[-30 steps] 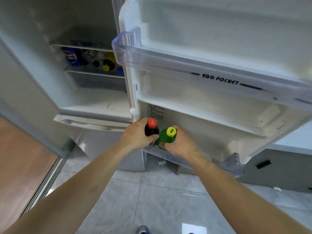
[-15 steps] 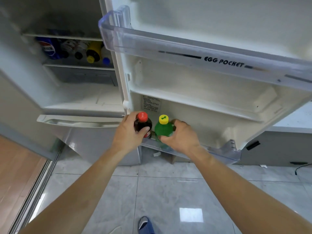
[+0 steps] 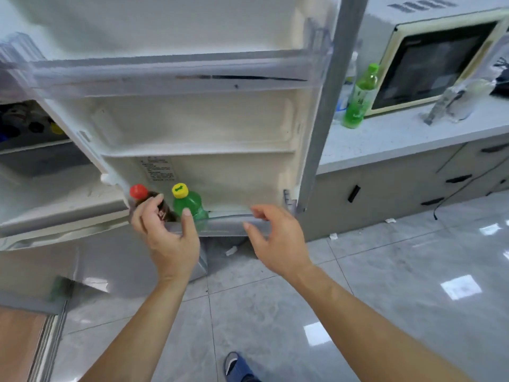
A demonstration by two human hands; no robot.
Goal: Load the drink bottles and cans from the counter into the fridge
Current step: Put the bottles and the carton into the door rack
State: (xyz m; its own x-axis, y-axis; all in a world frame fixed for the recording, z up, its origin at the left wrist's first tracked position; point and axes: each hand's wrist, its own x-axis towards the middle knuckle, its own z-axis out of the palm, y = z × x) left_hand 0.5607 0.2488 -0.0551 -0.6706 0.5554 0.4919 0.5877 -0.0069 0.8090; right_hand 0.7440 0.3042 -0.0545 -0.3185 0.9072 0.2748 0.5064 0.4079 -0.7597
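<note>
Kitchen with glossy grey floor tiles [image 3: 385, 312], pale counter [image 3: 399, 136] off to the right, fridge door [image 3: 192, 119] swung wide open in the middle. Down in the bottom door shelf [image 3: 228, 223]: a dark cola bottle [image 3: 154, 201] with a red cap, standing at the left end, and right beside it a green bottle [image 3: 191, 205] with a yellow cap, both upright, close enough to look like touching. Left hand [image 3: 168, 235] right in front of those two, fingers loosely spread, fingertips resting against the cola bottle and the green one, not really wrapped round either. Right hand [image 3: 275, 238] further along the same shelf, fingers relaxed and apart, holding nothing, hovering just over the clear shelf rail; contact hard to tell. Above that, one more bare door ledge and then a clear upper pocket [image 3: 165, 78], pretty blurry. Far left, inside the fridge, a shelf with a few dark and yellow caps [image 3: 35, 128], too smeared to name. Out on the counter, one more green bottle with green cap [image 3: 359, 97] standing just beside the door edge, a cream microwave [image 3: 440, 56] behind it, some clear plastic thing [image 3: 451, 103] in front of that. Blue shoe [image 3: 237, 368] at the bottom edge.
</note>
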